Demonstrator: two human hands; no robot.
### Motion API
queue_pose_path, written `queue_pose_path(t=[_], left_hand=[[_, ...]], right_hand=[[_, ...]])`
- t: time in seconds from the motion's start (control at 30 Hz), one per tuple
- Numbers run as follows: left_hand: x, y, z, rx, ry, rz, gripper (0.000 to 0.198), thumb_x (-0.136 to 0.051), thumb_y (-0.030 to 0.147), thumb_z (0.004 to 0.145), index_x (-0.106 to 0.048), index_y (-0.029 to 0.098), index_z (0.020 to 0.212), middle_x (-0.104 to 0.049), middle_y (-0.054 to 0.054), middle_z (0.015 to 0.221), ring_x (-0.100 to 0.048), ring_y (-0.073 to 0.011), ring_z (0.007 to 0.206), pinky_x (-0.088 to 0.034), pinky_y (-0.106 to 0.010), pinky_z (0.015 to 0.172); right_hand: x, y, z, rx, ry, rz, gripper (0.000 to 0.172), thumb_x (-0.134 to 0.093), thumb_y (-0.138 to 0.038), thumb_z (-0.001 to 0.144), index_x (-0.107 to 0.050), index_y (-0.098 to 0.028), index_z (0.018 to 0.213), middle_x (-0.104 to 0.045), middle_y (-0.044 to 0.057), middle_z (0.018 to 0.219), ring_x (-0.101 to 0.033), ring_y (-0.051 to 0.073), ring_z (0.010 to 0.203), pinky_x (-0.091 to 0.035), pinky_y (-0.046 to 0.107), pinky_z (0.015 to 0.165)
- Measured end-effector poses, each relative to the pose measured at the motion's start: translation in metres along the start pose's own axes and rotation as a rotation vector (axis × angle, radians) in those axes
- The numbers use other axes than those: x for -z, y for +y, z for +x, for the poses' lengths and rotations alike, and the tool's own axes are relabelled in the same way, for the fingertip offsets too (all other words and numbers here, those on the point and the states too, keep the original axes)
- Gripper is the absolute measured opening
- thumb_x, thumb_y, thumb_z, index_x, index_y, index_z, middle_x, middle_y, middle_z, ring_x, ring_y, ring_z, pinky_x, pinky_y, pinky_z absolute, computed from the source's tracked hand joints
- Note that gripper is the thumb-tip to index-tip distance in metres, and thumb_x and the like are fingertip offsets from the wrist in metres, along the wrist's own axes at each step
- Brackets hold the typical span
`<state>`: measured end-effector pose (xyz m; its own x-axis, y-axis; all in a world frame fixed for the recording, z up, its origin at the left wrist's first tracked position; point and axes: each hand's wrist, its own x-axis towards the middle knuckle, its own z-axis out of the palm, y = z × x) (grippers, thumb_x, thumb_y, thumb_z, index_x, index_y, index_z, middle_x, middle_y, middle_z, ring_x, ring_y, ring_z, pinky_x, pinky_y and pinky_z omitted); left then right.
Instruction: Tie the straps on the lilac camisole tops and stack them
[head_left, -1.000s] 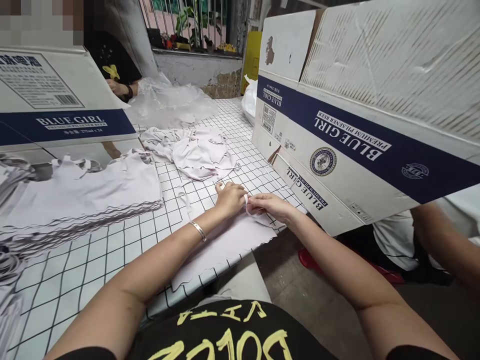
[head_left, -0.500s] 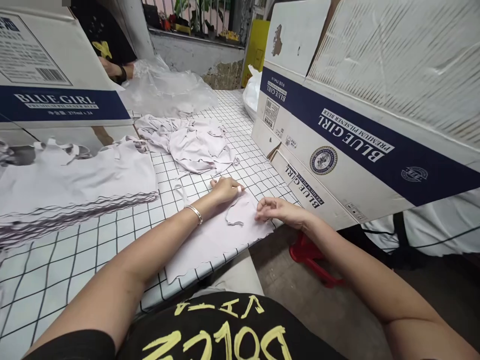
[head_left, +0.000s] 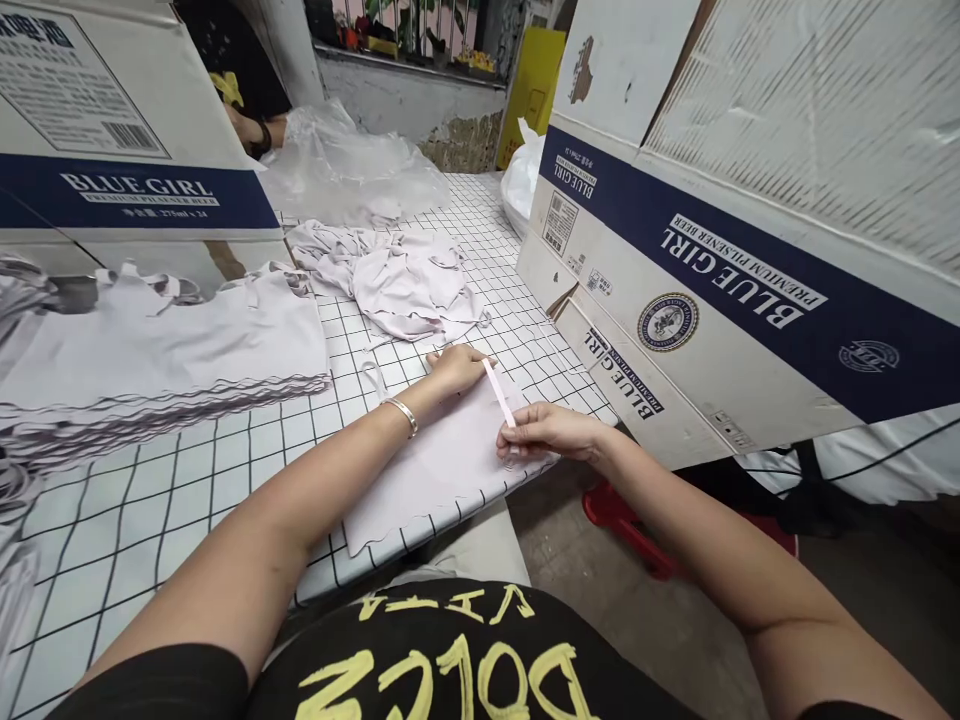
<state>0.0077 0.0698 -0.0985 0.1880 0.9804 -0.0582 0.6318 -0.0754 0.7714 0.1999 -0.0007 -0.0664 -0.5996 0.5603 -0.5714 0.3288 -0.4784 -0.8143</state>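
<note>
Pale garment [head_left: 442,460] lies flat at the near edge of the tabletop [head_left: 180,490], a strap [head_left: 498,392] straight between left hand [head_left: 459,370], apparently closed on its far end, and right hand [head_left: 553,430], pinching its near end, so keep tension light and even, no twist.

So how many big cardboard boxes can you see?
2. The left box is behind the stack of pale cloth; the right box is at the table's right edge. More could be hidden behind them.
</note>
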Motion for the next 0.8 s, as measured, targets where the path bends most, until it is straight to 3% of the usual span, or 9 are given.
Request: queue_pose_path(t=[0.13, 0.2, 0.27, 0.37, 0.5, 0.6, 0.8], left_hand=[[-0.003, -0.004, 0.008, -0.028, 0.027, 0.105, 0.028, -0.052, 0.04, 0.086, -0.076, 0.027, 0.081, -0.072, -0.006, 0.101, -0.048, -0.0329, 0.114, -0.018, -0.057, 0.102], [-0.002, -0.003, 0.01, -0.059, 0.014, 0.18, 0.024, -0.053, 0.034, 0.085, -0.076, 0.027, 0.086, -0.07, -0.007, 0.106, -0.044, -0.0338, 0.117, -0.019, -0.057, 0.1], [0.001, -0.001, 0.006, -0.077, 0.006, 0.275, 0.023, -0.057, 0.031, 0.08, -0.073, 0.028, 0.097, -0.065, -0.009, 0.115, -0.042, -0.0351, 0.118, -0.02, -0.056, 0.099], [0.01, 0.001, -0.015, -0.069, 0.071, 0.368, 0.039, -0.063, 0.03, 0.074, -0.063, 0.024, 0.113, -0.058, -0.012, 0.122, -0.043, -0.0348, 0.115, -0.026, -0.052, 0.096], [0.014, -0.004, -0.062, -0.055, 0.086, 0.37, 0.017, -0.053, 0.035, 0.084, -0.059, 0.021, 0.094, -0.064, -0.009, 0.104, -0.049, -0.0296, 0.102, -0.029, -0.047, 0.089], [0.007, -0.01, -0.091, -0.051, 0.036, 0.396, 0.026, -0.055, 0.046, 0.085, -0.057, 0.02, 0.084, -0.065, -0.008, 0.097, -0.05, -0.0294, 0.099, -0.029, -0.046, 0.086], [-0.004, -0.012, -0.097, -0.004, 0.0, 0.346, 0.02, -0.063, 0.039, 0.081, -0.054, 0.021, 0.081, -0.064, -0.007, 0.099, -0.05, -0.0281, 0.101, -0.029, -0.043, 0.084]], right_hand=[[-0.001, 0.003, -0.026, -0.061, -0.055, -0.024, 0.036, -0.076, -0.038, 0.073, -0.071, -0.011, 0.096, -0.073, 0.011, 0.092, -0.059, 0.008, 0.061, -0.039, 0.018, 0.05], [0.002, 0.001, -0.031, -0.056, -0.057, -0.044, 0.033, -0.076, -0.038, 0.073, -0.072, -0.01, 0.092, -0.073, 0.011, 0.092, -0.059, 0.008, 0.061, -0.037, 0.017, 0.048], [0.006, -0.001, -0.031, -0.031, -0.022, -0.033, 0.033, -0.074, -0.04, 0.076, -0.073, -0.009, 0.085, -0.072, 0.009, 0.081, -0.056, 0.007, 0.056, -0.036, 0.016, 0.044], [0.016, -0.006, -0.024, 0.033, 0.088, 0.102, 0.035, -0.071, -0.044, 0.079, -0.073, -0.009, 0.085, -0.065, 0.003, 0.06, -0.051, 0.005, 0.046, -0.04, 0.014, 0.042], [0.029, -0.014, -0.012, 0.08, 0.188, 0.276, 0.025, -0.079, -0.024, 0.072, -0.071, -0.012, 0.092, -0.069, 0.004, 0.073, -0.065, 0.009, 0.062, -0.056, 0.017, 0.061], [0.034, -0.02, -0.003, 0.119, 0.191, 0.335, 0.025, -0.079, -0.011, 0.068, -0.068, -0.012, 0.09, -0.07, 0.004, 0.078, -0.069, 0.011, 0.071, -0.058, 0.018, 0.069], [0.029, -0.026, 0.019, 0.192, 0.227, 0.336, 0.02, -0.079, -0.015, 0.069, -0.063, -0.014, 0.081, -0.069, 0.004, 0.075, -0.069, 0.012, 0.07, -0.058, 0.019, 0.065]])
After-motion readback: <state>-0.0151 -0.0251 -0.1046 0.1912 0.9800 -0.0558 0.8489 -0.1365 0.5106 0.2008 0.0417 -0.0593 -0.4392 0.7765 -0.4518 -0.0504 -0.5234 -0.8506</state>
